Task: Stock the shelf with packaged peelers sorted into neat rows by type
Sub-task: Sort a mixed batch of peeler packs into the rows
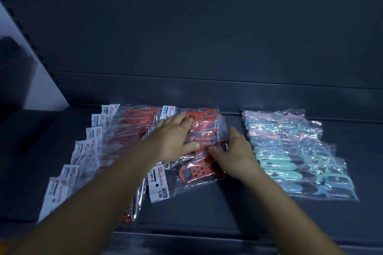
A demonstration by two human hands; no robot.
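Two flat hands, left hand [173,140] and right hand [238,151], press middle row of bagged orange plastic peelers [199,144]; square edges evenly.

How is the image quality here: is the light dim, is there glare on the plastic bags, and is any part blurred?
Head view: the light is dim and bluish; glare streaks the clear bags of the teal and pink peelers; the left row of orange peelers looks soft and blurred, while the front label under the left hand reads fairly sharp.
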